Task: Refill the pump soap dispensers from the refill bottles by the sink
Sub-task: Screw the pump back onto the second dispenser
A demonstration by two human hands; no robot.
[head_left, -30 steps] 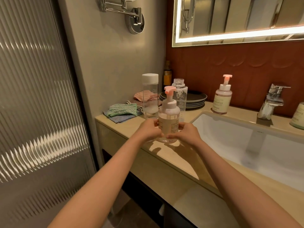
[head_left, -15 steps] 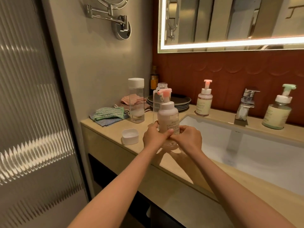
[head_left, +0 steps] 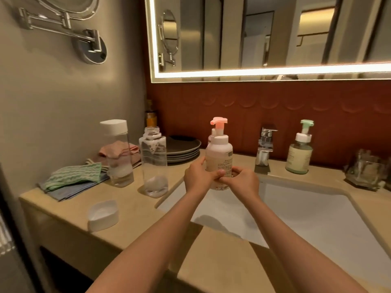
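Both my hands hold a pink-pump soap dispenser [head_left: 220, 153] upright in the air over the left part of the sink [head_left: 306, 210]. My left hand [head_left: 197, 176] wraps its left side and my right hand [head_left: 243, 180] its lower right. A second pink-pump dispenser is mostly hidden right behind it. A green-pump dispenser [head_left: 299, 153] stands right of the faucet [head_left: 264, 149]. An uncapped clear refill bottle [head_left: 154, 161] stands on the counter to the left, with a capped clear bottle [head_left: 118, 153] beyond it. A loose white cap [head_left: 103, 215] lies near the counter's front edge.
Folded cloths [head_left: 74, 178] and a stack of dark plates [head_left: 183, 148] sit at the counter's back left. A glass holder [head_left: 368, 172] is at the far right. A wall-mounted swing mirror [head_left: 88, 45] projects from the left wall above the counter.
My hands have carried the pink-pump dispenser to the right, from the counter by the refill bottles to above the sink. The view has turned rightward, showing the loose cap and the green dispenser.
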